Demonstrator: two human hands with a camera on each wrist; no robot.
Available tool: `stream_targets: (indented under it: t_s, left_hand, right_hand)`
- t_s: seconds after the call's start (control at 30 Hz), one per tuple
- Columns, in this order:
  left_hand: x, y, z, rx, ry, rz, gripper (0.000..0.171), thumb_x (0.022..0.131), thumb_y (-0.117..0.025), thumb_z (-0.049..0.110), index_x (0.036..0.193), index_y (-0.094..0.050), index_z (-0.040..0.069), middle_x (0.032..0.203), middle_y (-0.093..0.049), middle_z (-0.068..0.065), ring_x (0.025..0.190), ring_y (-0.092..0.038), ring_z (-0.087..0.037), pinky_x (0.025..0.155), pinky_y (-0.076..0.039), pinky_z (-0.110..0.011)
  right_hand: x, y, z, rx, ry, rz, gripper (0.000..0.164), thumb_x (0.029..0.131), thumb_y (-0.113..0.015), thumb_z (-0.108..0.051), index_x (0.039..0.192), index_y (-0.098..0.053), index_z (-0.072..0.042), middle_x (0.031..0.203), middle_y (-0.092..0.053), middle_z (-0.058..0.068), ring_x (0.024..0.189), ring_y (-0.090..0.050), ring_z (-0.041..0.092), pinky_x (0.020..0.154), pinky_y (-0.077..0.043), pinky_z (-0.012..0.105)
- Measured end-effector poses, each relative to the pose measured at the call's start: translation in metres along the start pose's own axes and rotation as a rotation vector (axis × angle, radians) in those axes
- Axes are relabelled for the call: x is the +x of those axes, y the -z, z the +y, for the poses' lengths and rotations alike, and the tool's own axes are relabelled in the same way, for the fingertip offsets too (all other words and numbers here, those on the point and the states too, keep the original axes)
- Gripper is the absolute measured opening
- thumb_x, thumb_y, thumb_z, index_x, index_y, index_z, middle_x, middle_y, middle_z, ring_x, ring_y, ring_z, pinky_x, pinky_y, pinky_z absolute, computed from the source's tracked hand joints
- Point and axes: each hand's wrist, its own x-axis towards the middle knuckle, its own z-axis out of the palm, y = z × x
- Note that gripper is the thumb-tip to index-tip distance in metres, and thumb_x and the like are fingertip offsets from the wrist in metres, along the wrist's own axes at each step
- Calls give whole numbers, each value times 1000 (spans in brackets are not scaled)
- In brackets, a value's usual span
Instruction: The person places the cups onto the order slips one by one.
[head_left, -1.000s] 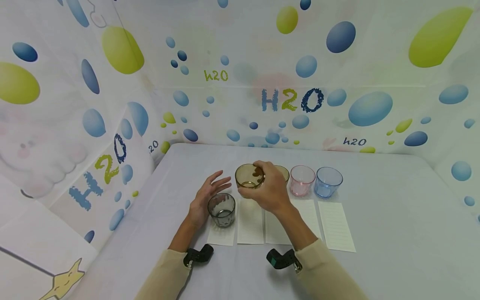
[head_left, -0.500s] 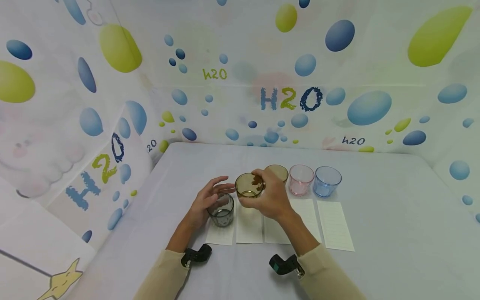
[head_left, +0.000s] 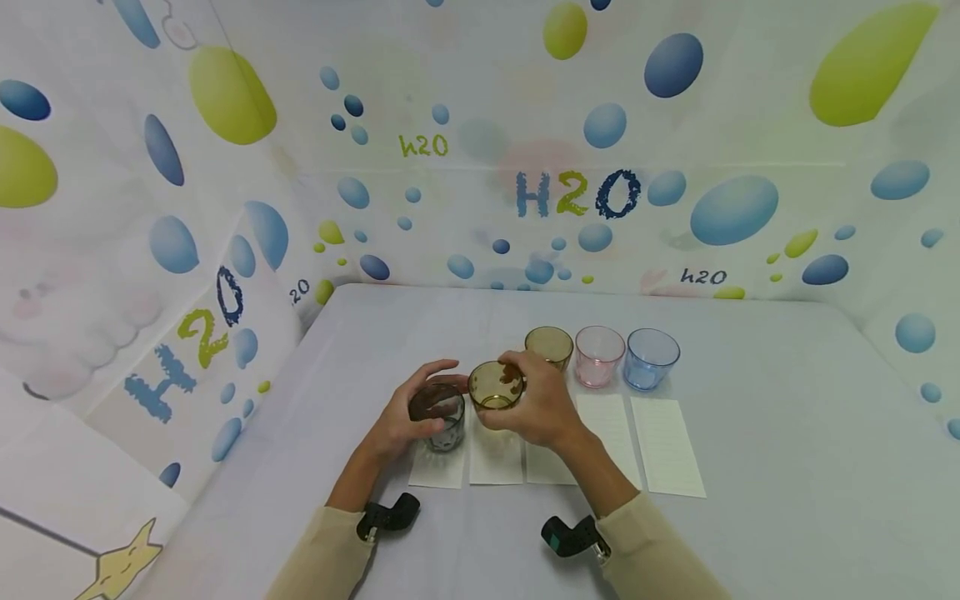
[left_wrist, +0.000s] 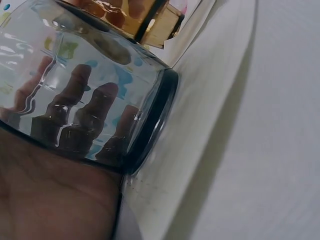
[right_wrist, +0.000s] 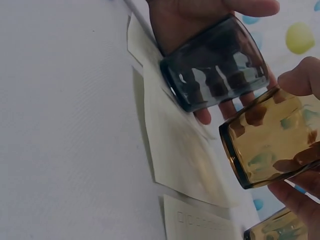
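Observation:
My left hand point(head_left: 397, 425) curves round a dark grey glass point(head_left: 450, 437), thumb on the near side and fingers behind it. The fingers show through its wall in the left wrist view. This glass stands upright on the leftmost white paper slip point(head_left: 435, 477). My right hand point(head_left: 542, 404) grips an amber glass point(head_left: 487, 379) by its side, between thumb and fingers, above the second slip point(head_left: 495, 467). The amber glass is close beside the grey one, and my left fingertips come near its rim. Its base hangs over the paper in the right wrist view.
Behind my right hand stand a second amber glass point(head_left: 549, 343), a pink glass point(head_left: 598, 358) and a blue glass point(head_left: 651, 358) in a row. More paper slips lie in front of them, the rightmost point(head_left: 667, 450) with ruled lines. A patterned cloth wall point(head_left: 480, 200) backs the white table point(head_left: 780, 417).
My right hand has lowered the amber glass toward me, uncovering more of the second amber glass. My left thumb has come round to the near side of the grey glass.

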Motion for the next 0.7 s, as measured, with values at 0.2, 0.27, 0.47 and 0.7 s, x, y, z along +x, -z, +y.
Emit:
stream_targets:
  t_s: [0.2, 0.27, 0.47, 0.7]
  left_hand:
    - [0, -2, 1, 12, 19, 32, 89, 77, -87, 7, 148, -35, -7, 138, -56, -21, 128, -58, -28, 107, -47, -41]
    - [0, -3, 0, 25, 27, 48, 82, 74, -85, -1, 142, -39, -11, 132, -59, -22, 122, -61, -29, 105, -49, -41]
    - [-1, -5, 0, 67, 29, 74, 72, 72, -83, -6, 132, -44, -17, 122, -63, -22, 113, -64, -31, 100, -52, -37]
    - [1, -7, 2, 66, 32, 78, 71, 71, -82, -9, 132, -47, -15, 120, -64, -21, 111, -65, -28, 101, -52, -38]
  right_hand:
    - [-3, -3, 5, 16, 14, -23, 69, 60, -90, -32, 120, -65, -7, 103, -66, 4, 95, -62, 21, 82, -54, 38]
    - [-4, -4, 6, 22, 11, -34, 68, 60, -90, -31, 119, -65, -8, 102, -65, 4, 95, -62, 20, 82, -54, 37]
    - [-8, -6, 7, 33, -6, -69, 70, 60, -90, -29, 121, -64, -7, 102, -65, 4, 96, -63, 20, 84, -54, 37]
    - [-9, -7, 8, 32, 0, -80, 70, 59, -90, -27, 120, -63, -7, 102, -66, 5, 96, -62, 20, 85, -54, 39]
